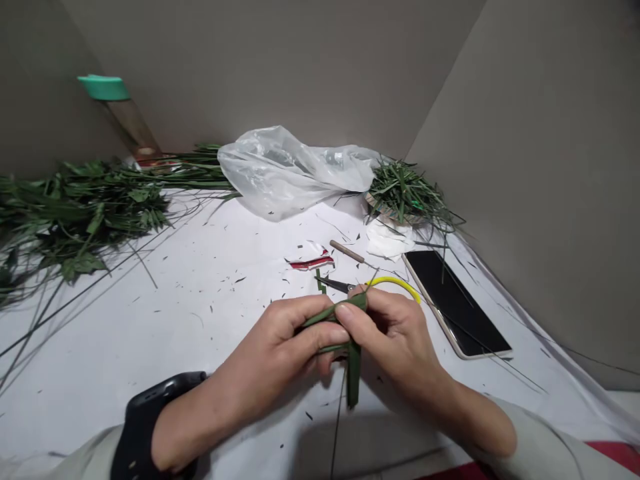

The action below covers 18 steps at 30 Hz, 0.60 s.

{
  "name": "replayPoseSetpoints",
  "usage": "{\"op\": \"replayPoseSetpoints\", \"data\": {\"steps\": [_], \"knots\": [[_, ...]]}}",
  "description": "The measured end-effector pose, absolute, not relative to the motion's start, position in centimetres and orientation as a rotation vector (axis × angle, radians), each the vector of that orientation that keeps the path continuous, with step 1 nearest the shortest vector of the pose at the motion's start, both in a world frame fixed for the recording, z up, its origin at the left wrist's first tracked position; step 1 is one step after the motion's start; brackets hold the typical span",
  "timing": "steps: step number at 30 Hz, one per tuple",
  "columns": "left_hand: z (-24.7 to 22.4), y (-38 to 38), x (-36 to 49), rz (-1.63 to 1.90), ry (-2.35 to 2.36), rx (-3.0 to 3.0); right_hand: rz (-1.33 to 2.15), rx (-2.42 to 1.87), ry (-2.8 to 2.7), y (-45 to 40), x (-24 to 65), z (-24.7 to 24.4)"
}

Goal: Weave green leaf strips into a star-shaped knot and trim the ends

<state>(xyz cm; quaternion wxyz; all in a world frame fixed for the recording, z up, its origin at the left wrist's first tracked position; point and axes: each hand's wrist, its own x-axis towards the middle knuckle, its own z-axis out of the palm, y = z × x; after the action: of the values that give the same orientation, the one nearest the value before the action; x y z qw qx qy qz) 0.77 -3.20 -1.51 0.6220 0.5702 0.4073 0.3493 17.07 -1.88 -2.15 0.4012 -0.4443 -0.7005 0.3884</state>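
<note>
A folded green leaf strip [354, 373] is pinched between my two hands at the front middle of the table, one end hanging down. My left hand [300, 337] grips it from the left, thumb on top. My right hand [393, 330] presses its thumb on the upper fold. Just beyond my hands lie scissors [395, 280] with yellow handles, partly hidden by my right hand. A small awl with a brown handle [347, 251] and a red and white scrap [311, 262] rest behind them.
A phone [457, 303] lies at the right. Behind are a clear plastic bag [285, 173], a heap of cut green strips [405, 190] and a white tissue [389, 239]. Leafy stems [85, 213] and a bottle with a teal lid [123, 113] stand at the left.
</note>
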Motion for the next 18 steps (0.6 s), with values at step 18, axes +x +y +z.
{"op": "replayPoseSetpoints", "data": {"steps": [18], "knots": [[-1.89,-3.68,0.56,0.808,1.027,1.162,1.182,-1.105,-1.726,-1.11,17.22,-2.34]]}}
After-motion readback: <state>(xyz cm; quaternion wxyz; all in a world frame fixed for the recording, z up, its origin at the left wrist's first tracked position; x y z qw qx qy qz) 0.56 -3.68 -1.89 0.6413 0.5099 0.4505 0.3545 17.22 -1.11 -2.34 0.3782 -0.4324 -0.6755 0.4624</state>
